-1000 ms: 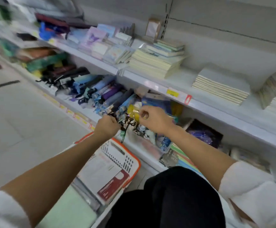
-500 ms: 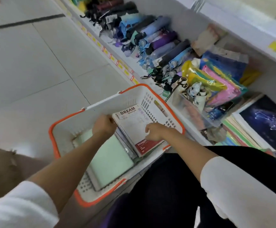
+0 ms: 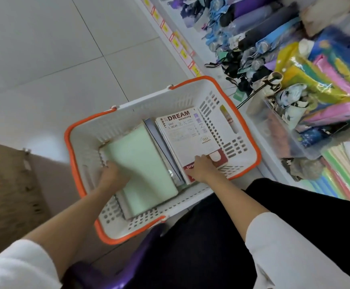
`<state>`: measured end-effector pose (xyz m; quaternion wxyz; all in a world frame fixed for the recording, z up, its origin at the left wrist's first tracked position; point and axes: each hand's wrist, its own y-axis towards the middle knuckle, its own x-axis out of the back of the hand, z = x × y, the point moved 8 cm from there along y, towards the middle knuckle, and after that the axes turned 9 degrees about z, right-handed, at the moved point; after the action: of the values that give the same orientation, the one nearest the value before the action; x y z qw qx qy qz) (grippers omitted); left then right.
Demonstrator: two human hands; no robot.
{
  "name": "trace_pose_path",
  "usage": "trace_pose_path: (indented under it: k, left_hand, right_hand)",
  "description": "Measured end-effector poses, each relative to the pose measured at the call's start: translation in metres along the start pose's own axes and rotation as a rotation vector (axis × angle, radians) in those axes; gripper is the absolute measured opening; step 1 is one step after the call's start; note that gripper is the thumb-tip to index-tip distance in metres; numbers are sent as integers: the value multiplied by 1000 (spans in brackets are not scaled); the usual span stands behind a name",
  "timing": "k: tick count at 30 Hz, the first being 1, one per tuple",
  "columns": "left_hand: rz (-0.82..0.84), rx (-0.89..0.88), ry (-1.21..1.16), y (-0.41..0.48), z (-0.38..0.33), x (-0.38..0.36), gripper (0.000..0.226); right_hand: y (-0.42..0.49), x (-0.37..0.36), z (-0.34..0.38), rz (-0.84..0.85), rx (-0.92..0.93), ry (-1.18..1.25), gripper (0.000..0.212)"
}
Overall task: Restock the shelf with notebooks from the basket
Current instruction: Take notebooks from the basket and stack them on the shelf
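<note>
A white basket with an orange rim (image 3: 193, 82) stands on the floor in front of me. Inside lie a mint-green stack of notebooks (image 3: 142, 163) on the left and a white and red "DREAM University" notebook (image 3: 188, 134) on the right, with a grey-blue cover (image 3: 159, 138) between them. My left hand (image 3: 113, 176) grips the left edge of the green stack, its fingertips hidden under it. My right hand (image 3: 201, 167) grips the near end of the DREAM notebook, fingers on its cover.
The bottom shelf (image 3: 274, 163) runs along the right, holding folded umbrellas (image 3: 264, 32), bright plastic folders (image 3: 326, 90), a clear bin (image 3: 274, 126) and stacked coloured paper (image 3: 341, 178). A brown object (image 3: 9, 180) lies at left, a purple seat (image 3: 107, 274) below me. Tiled floor beyond.
My view has dropped from the shelf to the basket. Both hands left the shelf and went into the basket. The left hand moved from the DREAM notebook's top to the green stack's left edge.
</note>
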<state>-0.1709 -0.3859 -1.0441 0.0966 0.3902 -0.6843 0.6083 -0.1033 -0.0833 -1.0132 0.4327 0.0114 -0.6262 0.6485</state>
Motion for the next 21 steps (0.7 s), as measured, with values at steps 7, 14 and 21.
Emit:
trace_pose_path:
  k: [7, 14, 21]
  left_hand:
    - [-69, 211, -312, 4, 11, -3, 59]
    - [-57, 261, -494, 3, 9, -4, 44]
    - [-144, 268, -737, -6, -6, -13, 80]
  right_hand:
    - [11, 2, 1, -69, 46, -60, 49]
    - [10, 9, 14, -45, 91, -158, 29]
    - [-3, 36, 3, -151, 115, 75, 18]
